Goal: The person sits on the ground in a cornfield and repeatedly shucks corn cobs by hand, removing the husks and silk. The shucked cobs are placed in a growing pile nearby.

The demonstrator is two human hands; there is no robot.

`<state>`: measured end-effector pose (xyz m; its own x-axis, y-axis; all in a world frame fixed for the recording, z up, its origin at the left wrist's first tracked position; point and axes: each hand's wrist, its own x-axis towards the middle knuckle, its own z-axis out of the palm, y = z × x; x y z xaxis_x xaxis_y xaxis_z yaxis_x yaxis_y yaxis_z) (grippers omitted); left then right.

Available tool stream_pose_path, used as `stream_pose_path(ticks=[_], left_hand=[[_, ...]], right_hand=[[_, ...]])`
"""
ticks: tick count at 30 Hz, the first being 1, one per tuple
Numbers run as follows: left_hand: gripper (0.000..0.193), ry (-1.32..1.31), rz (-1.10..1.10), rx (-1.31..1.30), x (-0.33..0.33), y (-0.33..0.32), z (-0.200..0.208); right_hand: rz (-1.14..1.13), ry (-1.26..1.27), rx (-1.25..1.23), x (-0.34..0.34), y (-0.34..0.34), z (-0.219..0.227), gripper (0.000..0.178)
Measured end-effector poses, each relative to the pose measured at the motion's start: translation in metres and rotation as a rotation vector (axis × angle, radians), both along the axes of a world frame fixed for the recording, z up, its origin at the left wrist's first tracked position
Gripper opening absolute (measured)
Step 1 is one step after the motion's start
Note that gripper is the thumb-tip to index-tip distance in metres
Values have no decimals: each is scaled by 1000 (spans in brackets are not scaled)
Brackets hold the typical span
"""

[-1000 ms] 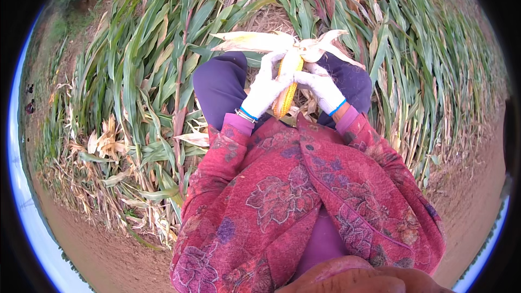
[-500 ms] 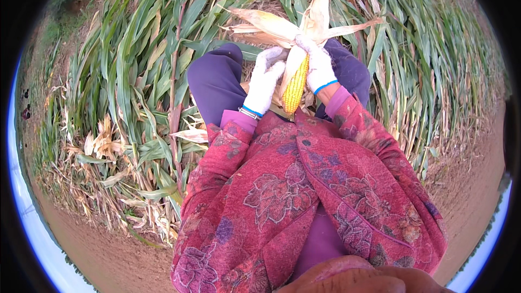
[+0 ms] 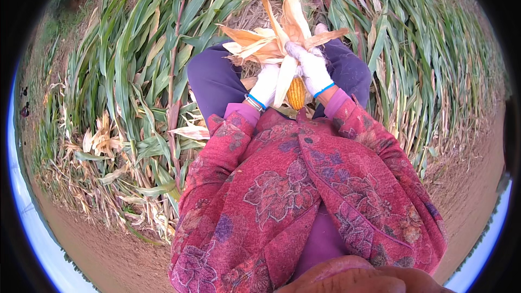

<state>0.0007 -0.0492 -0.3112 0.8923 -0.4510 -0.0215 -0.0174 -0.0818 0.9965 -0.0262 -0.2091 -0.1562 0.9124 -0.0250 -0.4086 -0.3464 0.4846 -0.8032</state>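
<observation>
Between my knees I hold an ear of corn (image 3: 296, 94), its yellow kernels bare at the end toward me. Pale dry husk leaves (image 3: 294, 16) fan out from its far end, and one strip hangs down along the cob's left side. My left hand (image 3: 265, 84), in a white glove with a blue cuff, is closed round the ear from the left, its fingers partly hidden by husk. My right hand (image 3: 310, 68), gloved alike, grips the husk and the upper part of the ear from the right.
Cut green and drying corn stalks (image 3: 130, 59) lie on both sides of me. A dry husk (image 3: 191, 132) rests by my left leg, and a heap of torn husks (image 3: 102, 138) lies farther left. Bare brown soil (image 3: 467, 173) shows at the right.
The ear has tipped so that less of its kernels shows. The husk leaves have swung upward and bunched together above my hands. My left hand has moved in under the husk.
</observation>
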Motion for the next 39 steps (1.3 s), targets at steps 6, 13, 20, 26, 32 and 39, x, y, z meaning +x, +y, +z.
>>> stream_pose_path(ticks=[6,13,20,26,32,39], left_hand=[[32,491,40,-638,-17,-2,99],[33,209,95,-386,-9,5,90],[44,505,-166,-549,15,29,118],[50,583,-150,-459,36,31,115],[35,586,-181,-397,31,18,176],[17,399,-108,-411,19,16,144]], right_hand=[[106,-172,-29,-34,-32,-14,64],[465,-182,-836,-47,-3,-60,113],[649,-279,-581,-51,-18,-52,99],[860,-256,-727,-36,-44,28,87],[899,-212,-439,-44,-59,42,82],[901,-156,-378,-51,-61,32,73]])
